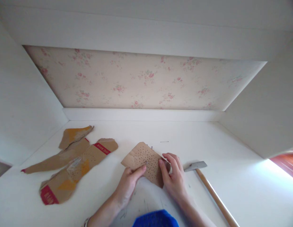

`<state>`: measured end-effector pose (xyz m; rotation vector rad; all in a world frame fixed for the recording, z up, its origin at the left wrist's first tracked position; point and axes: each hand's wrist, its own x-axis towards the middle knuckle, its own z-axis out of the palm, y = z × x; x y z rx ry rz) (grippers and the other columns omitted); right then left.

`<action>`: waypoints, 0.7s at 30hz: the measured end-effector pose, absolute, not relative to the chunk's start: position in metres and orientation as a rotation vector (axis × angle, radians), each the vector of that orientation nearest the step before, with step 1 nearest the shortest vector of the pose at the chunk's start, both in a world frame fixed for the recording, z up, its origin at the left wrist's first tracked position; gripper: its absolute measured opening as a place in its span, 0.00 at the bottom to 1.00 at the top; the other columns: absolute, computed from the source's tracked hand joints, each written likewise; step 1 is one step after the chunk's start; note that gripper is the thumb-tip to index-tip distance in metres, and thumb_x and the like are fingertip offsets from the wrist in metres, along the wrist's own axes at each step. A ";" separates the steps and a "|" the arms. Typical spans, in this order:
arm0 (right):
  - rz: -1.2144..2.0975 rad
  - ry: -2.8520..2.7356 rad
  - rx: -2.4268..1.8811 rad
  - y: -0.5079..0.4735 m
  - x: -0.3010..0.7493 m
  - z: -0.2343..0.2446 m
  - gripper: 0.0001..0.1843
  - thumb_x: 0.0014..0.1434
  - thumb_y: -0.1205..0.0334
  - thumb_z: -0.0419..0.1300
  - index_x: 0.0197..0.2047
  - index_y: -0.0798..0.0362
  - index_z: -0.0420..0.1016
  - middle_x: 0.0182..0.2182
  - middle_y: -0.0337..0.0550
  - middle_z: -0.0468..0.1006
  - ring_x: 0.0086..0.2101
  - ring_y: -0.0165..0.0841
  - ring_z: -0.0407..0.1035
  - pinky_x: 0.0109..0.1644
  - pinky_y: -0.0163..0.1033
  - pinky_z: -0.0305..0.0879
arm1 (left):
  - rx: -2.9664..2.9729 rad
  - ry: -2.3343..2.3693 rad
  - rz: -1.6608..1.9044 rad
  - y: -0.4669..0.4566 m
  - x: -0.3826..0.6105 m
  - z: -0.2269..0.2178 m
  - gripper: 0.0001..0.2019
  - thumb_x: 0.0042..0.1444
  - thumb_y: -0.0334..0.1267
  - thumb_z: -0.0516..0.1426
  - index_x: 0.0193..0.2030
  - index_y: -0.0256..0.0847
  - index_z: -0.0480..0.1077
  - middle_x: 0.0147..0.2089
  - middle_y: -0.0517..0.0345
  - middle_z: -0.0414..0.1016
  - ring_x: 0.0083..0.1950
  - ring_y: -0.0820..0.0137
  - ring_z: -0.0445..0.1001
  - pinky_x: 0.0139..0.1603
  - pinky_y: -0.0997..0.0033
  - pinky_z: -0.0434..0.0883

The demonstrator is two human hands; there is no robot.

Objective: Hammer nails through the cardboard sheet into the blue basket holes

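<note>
A brown cardboard piece point(143, 154) dotted with many small holes is held up between both hands over the white surface. My left hand point(128, 184) grips its lower edge, thumb on top and fingers hidden beneath. Near that thumb is a small dark nail-like spot, too small to make out well. At the right corner, my right hand point(173, 176) pinches the cardboard between thumb and fingers. Right of this hand lies a hammer point(213, 192) with a grey metal head and a wooden handle. One thin nail point(164, 141) rests behind the cardboard.
Torn cardboard pieces point(89, 160) with red print and yellow tape lie on the left of the white surface point(193, 135). A blue object point(155, 219) is at the near edge, with several nails around it. White walls and a floral panel point(137, 82) enclose the back.
</note>
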<state>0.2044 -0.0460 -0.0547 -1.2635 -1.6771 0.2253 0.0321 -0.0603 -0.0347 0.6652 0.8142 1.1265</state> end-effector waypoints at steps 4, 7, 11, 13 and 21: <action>0.109 -1.948 -1.129 -0.054 0.200 -0.047 0.12 0.63 0.66 0.58 0.50 0.50 0.67 0.40 0.45 0.76 0.40 0.39 0.68 0.45 0.48 0.61 | 1.009 0.832 1.010 -0.062 0.030 -0.027 0.17 0.58 0.39 0.61 0.52 0.35 0.76 0.51 0.47 0.79 0.55 0.54 0.75 0.60 0.57 0.66; 0.168 -2.036 -1.096 -0.056 0.197 -0.044 0.08 0.64 0.66 0.58 0.46 0.50 0.67 0.37 0.44 0.76 0.37 0.37 0.67 0.43 0.46 0.59 | 1.174 0.880 0.938 -0.063 0.028 -0.022 0.15 0.59 0.40 0.59 0.51 0.38 0.77 0.50 0.50 0.80 0.55 0.55 0.74 0.60 0.58 0.65; 0.229 -2.044 -1.130 -0.055 0.195 -0.045 0.01 0.65 0.65 0.56 0.41 0.50 0.66 0.33 0.41 0.74 0.33 0.36 0.66 0.41 0.45 0.56 | 1.219 0.922 0.874 -0.065 0.028 -0.019 0.15 0.59 0.41 0.59 0.51 0.41 0.77 0.50 0.52 0.80 0.56 0.55 0.73 0.62 0.57 0.63; 0.233 -2.045 -1.136 -0.055 0.195 -0.045 0.02 0.66 0.65 0.55 0.39 0.50 0.65 0.31 0.40 0.73 0.32 0.35 0.65 0.40 0.44 0.55 | 1.224 0.938 0.871 -0.065 0.028 -0.018 0.15 0.58 0.41 0.60 0.50 0.42 0.78 0.50 0.52 0.80 0.56 0.55 0.73 0.63 0.56 0.62; 0.262 -1.990 -1.090 -0.055 0.194 -0.046 0.08 0.67 0.69 0.51 0.35 0.51 0.63 0.28 0.39 0.69 0.31 0.34 0.62 0.40 0.42 0.57 | 1.300 1.077 0.947 -0.066 0.033 -0.028 0.14 0.60 0.44 0.57 0.41 0.37 0.79 0.38 0.50 0.82 0.41 0.59 0.77 0.47 0.64 0.72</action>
